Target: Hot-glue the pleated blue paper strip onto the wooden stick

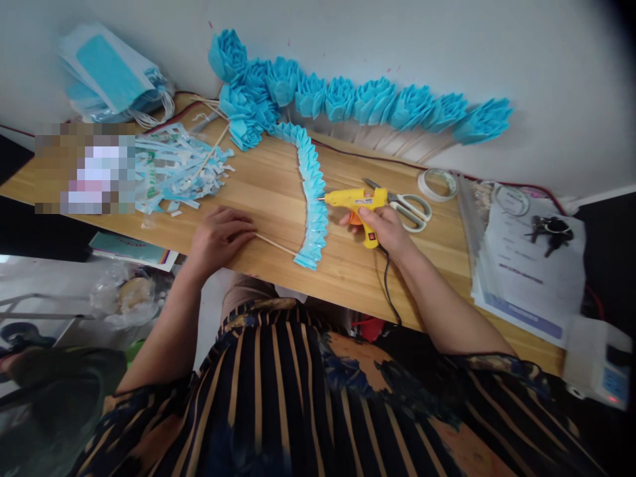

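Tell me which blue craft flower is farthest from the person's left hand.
The blue craft flower at the far right end of the row along the wall; all the others are farther left, closer to the left hand.

soft, even light | black top-right corner (625,23) | edges stretched, softer | pixelated patch (84,169) left

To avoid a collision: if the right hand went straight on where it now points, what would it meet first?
Likely the pleated blue strip: the glue gun in the right hand points at it, though whether they touch is unclear.
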A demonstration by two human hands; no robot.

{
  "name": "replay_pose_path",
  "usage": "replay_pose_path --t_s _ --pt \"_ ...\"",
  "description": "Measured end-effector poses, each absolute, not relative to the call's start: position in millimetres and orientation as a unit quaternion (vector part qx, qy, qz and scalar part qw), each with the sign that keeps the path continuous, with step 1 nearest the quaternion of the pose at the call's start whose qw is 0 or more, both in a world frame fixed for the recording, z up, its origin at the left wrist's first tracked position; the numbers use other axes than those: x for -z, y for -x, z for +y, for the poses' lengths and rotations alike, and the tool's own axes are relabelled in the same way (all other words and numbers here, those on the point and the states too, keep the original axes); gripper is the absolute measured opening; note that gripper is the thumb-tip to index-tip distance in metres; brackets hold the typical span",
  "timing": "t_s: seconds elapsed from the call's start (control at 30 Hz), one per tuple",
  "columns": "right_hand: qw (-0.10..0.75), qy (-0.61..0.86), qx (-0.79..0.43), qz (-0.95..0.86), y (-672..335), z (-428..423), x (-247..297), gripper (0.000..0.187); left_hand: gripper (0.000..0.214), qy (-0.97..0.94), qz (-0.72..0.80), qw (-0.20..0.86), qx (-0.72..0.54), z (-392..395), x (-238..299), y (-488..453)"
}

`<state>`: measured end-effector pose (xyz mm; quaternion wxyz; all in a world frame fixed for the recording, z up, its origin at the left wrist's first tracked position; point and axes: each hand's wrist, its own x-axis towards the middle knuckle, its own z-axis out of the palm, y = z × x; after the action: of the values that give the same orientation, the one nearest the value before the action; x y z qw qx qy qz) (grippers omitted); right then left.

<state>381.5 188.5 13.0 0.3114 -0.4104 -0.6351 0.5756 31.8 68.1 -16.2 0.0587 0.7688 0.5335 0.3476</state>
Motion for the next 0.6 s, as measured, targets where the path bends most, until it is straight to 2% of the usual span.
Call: replay_pose_path --t_s 0.6 --pt "0.320 0.426 -0.564 -0.631 -378.3 188.2 -10.3 0.061 0.026 -0.764 0.540 0.072 -0.347 67.9 14.4 -32.3"
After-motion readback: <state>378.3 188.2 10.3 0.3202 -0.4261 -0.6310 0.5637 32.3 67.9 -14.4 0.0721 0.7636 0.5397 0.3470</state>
